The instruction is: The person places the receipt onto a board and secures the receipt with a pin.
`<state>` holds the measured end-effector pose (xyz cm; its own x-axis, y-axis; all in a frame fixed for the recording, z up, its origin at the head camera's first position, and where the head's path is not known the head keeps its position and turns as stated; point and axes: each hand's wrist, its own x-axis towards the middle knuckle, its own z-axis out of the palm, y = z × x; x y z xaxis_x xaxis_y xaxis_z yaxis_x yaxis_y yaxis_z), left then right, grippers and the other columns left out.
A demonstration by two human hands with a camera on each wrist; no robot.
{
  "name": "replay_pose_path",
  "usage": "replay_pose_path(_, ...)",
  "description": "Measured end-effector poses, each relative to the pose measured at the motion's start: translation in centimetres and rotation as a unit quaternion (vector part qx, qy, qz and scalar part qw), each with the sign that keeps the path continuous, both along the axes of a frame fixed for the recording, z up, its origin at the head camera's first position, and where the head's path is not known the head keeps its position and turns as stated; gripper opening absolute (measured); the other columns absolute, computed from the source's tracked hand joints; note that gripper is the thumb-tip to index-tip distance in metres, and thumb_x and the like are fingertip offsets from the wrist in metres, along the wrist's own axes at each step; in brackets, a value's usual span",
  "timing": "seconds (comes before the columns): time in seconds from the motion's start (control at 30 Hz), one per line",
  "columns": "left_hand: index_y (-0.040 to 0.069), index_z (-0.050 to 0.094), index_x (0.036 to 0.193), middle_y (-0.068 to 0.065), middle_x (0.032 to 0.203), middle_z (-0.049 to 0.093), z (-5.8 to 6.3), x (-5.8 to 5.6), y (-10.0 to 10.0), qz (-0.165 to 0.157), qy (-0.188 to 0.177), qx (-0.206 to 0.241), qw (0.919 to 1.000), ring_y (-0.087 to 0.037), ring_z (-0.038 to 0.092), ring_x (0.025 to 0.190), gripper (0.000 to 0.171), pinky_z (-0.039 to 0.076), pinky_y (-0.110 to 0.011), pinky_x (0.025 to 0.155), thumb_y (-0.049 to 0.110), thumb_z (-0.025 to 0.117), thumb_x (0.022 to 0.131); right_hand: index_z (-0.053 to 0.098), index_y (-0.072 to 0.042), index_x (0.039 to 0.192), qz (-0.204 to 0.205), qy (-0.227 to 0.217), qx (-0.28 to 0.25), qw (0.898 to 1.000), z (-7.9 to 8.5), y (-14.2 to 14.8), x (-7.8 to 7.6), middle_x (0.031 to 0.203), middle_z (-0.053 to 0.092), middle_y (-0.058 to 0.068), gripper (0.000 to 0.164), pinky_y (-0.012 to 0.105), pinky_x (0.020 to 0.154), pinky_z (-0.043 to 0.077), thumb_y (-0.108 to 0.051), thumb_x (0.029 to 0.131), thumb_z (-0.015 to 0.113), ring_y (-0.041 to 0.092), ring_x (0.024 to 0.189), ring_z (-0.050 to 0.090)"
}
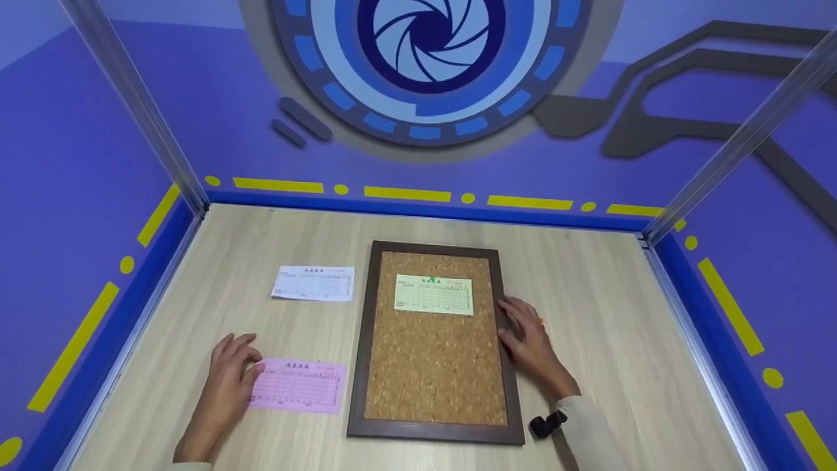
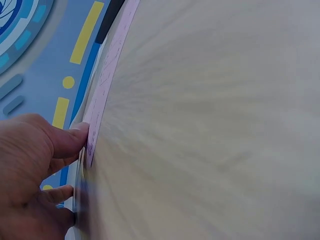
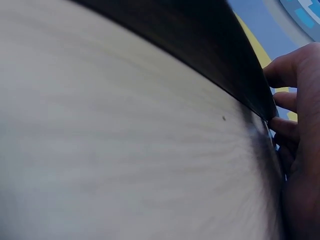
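Note:
A corkboard (image 1: 431, 366) with a dark brown frame lies on the table. Pinned to its upper part by a small green pushpin (image 1: 432, 279) is a pale green printed slip (image 1: 433, 297). Left of the board lies a pink slip (image 1: 301, 387); my left hand (image 1: 227, 379) is at its left edge, thumb on the paper, the other fingers spread loosely beside it. In the left wrist view the thumb (image 2: 72, 140) meets the end of the pink slip. My right hand (image 1: 531, 340) rests against the frame's right side, its fingertips touching the edge.
A white printed slip (image 1: 314, 283) lies beyond the pink one, left of the board. The light wood table (image 1: 588, 281) is bounded by blue-purple walls with metal corner posts. A black wrist device (image 1: 546, 424) sits by the right sleeve.

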<state>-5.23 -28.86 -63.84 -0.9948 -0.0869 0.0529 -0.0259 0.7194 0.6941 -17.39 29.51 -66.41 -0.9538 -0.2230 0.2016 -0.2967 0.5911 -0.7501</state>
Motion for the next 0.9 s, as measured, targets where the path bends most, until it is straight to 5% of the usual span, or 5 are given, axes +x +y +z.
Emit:
replay_pose_path(0.3, 0.0, 0.071, 0.102, -0.02, 0.129, 0.065, 0.2, 0.2, 1.0, 0.023, 0.055, -0.023, 0.9979, -0.041, 0.042, 0.144, 0.005, 0.04, -0.059, 0.115, -0.005, 0.072, 0.1, 0.059, -0.003, 0.156, 0.004, 0.012, 0.003, 1.0, 0.0, 0.1, -0.1, 0.167, 0.047, 0.022, 0.059, 0.065, 0.126, 0.033, -0.004, 0.099, 0.072, 0.045, 0.158, 0.037)
replay_pose_path(0.47, 0.0, 0.072, 0.11, -0.018, 0.127, 0.066, 0.8, 0.0, 1.4, 0.026, 0.039, -0.025, 0.9986, -0.033, 0.058, 0.124, 0.008, 0.051, -0.051, 0.097, -0.002, 0.068, 0.104, 0.059, -0.003, 0.156, 0.002, 0.013, 0.003, 1.0, 0.0, 0.2, 0.0, 0.166, 0.047, 0.023, 0.059, 0.066, 0.126, 0.031, -0.006, 0.098, 0.073, 0.045, 0.157, 0.037)
replay_pose_path(0.7, -0.005, 0.075, 0.125, -0.015, 0.115, 0.073, 1.1, -0.2, 1.7, 0.027, 0.055, -0.055, 0.9966, -0.03, 0.062, 0.113, 0.024, 0.054, -0.05, 0.091, -0.005, 0.07, 0.101, 0.059, -0.003, 0.156, 0.004, 0.016, 0.001, 1.0, 0.0, 0.1, 0.1, 0.167, 0.047, 0.023, 0.059, 0.066, 0.125, 0.031, -0.005, 0.099, 0.073, 0.046, 0.157, 0.037)
replay_pose_path(0.9, -0.003, 0.076, 0.118, -0.011, 0.107, 0.071, 1.4, 0.1, 1.6, 0.04, 0.041, -0.055, 0.9968, -0.025, 0.061, 0.1, 0.016, 0.051, -0.039, 0.082, -0.001, 0.069, 0.104, 0.059, -0.005, 0.157, -0.003, 0.011, 0.004, 1.0, -0.1, 0.0, 0.0, 0.167, 0.047, 0.02, 0.06, 0.068, 0.126, 0.031, -0.006, 0.099, 0.073, 0.044, 0.157, 0.037)
